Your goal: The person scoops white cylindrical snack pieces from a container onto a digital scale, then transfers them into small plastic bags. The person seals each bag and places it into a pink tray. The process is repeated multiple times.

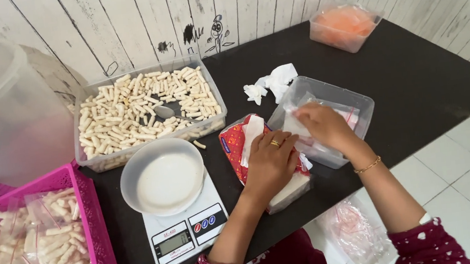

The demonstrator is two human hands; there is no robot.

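My left hand (pixel 269 161), with a gold ring, rests flat on a red tissue pack (pixel 237 143) lying on the black table (pixel 417 76). A white tissue (pixel 251 133) sticks out of the pack beside my fingers. My right hand (pixel 323 126) reaches into a clear plastic box (pixel 355 100) of empty zip bags and pinches a clear bag (pixel 296 124). A bracelet circles that wrist.
A white scale (pixel 185 235) carries an empty round bowl (pixel 162 178). Behind it stands a clear tub of pale snack sticks (pixel 126 112) with a spoon (pixel 169 112). A pink crate (pixel 89 225) of filled bags sits left; crumpled tissue (pixel 270 82) and an orange-filled tub (pixel 345 24) lie farther back.
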